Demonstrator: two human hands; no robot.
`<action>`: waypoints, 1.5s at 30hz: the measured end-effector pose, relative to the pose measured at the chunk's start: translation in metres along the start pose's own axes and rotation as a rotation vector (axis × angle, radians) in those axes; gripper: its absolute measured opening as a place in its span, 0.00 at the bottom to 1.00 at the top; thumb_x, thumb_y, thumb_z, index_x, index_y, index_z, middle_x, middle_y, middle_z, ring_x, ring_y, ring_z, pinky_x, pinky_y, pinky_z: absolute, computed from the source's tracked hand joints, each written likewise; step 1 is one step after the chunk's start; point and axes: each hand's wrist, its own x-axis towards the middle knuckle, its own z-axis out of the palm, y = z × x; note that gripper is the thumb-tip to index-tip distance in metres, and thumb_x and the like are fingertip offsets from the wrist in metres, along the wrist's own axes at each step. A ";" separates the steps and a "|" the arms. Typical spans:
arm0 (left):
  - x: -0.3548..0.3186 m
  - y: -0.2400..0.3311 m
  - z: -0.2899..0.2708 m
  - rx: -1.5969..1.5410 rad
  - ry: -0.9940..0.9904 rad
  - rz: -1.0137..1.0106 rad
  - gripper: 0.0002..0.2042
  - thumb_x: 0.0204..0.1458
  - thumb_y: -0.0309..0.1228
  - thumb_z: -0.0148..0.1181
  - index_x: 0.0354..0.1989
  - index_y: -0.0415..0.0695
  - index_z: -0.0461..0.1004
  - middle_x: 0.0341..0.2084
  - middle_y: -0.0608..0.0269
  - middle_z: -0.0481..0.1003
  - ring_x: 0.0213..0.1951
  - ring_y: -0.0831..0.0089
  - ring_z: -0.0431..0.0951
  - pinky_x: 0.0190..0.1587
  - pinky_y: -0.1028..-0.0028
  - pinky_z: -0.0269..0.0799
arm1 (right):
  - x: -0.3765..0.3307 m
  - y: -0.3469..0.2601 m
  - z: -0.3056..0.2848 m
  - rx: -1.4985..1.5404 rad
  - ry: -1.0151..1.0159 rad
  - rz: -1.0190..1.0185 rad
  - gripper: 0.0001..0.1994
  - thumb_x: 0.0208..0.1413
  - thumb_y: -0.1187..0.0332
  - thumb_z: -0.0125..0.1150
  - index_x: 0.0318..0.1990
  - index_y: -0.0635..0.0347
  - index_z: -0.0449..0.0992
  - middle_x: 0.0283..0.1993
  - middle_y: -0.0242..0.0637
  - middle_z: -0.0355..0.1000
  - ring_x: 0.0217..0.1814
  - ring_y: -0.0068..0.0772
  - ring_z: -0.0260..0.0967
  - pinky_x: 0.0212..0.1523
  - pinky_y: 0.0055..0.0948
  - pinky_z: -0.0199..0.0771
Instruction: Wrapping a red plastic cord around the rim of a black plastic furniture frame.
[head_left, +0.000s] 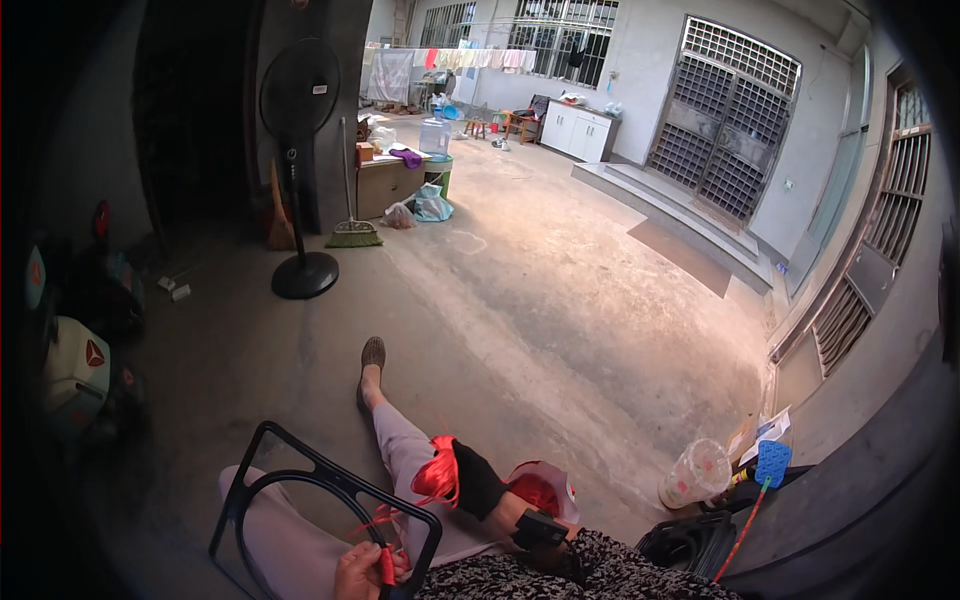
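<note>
Left hand pinches red cord against the black frame, wrapping underway; right hand, gloved, grips red strands — next, pull taut

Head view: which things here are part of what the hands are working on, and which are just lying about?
In hand:
- black frame, gripped by the left hand
- red strips, at the right hand, which wears a black glove
- red-filled bag by that hand

Lying about:
- standing fan
- broom
- clear plastic jar
- blue fly swatter
- white cabinet
</note>
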 end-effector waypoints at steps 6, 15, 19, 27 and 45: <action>-0.012 0.011 0.014 -0.036 0.032 0.035 0.09 0.58 0.33 0.53 0.36 0.39 0.73 0.25 0.58 0.75 0.24 0.67 0.75 0.27 0.72 0.71 | -0.066 -0.068 -0.085 0.103 0.145 -0.206 0.23 0.53 0.52 0.54 0.47 0.62 0.72 0.40 0.40 0.72 0.38 0.36 0.68 0.39 0.33 0.68; -0.007 0.012 0.015 0.014 0.133 0.043 0.08 0.58 0.32 0.52 0.31 0.41 0.71 0.22 0.58 0.74 0.21 0.67 0.73 0.23 0.71 0.70 | -0.103 -0.087 -0.113 -0.008 0.346 -0.246 0.24 0.54 0.50 0.52 0.46 0.63 0.72 0.40 0.42 0.72 0.38 0.39 0.67 0.39 0.35 0.67; -0.008 0.010 0.016 0.017 0.140 0.076 0.07 0.57 0.31 0.52 0.30 0.43 0.70 0.20 0.58 0.74 0.20 0.67 0.73 0.22 0.70 0.70 | -0.090 -0.089 -0.101 -0.112 0.331 -0.205 0.24 0.55 0.49 0.51 0.46 0.63 0.72 0.40 0.42 0.72 0.38 0.40 0.67 0.38 0.36 0.67; -0.012 0.012 0.022 0.070 0.105 0.141 0.05 0.57 0.29 0.52 0.30 0.43 0.69 0.20 0.58 0.73 0.19 0.69 0.72 0.23 0.72 0.71 | -0.049 -0.033 -0.013 -0.726 -0.006 0.200 0.26 0.55 0.47 0.48 0.45 0.63 0.72 0.40 0.44 0.72 0.37 0.43 0.67 0.38 0.38 0.67; 0.000 0.004 0.005 -0.008 0.081 0.146 0.13 0.58 0.34 0.52 0.44 0.37 0.69 0.35 0.53 0.76 0.35 0.65 0.77 0.43 0.68 0.74 | -0.006 0.069 0.085 -0.879 -0.322 0.098 0.29 0.58 0.43 0.43 0.43 0.64 0.73 0.40 0.47 0.71 0.36 0.48 0.66 0.37 0.43 0.66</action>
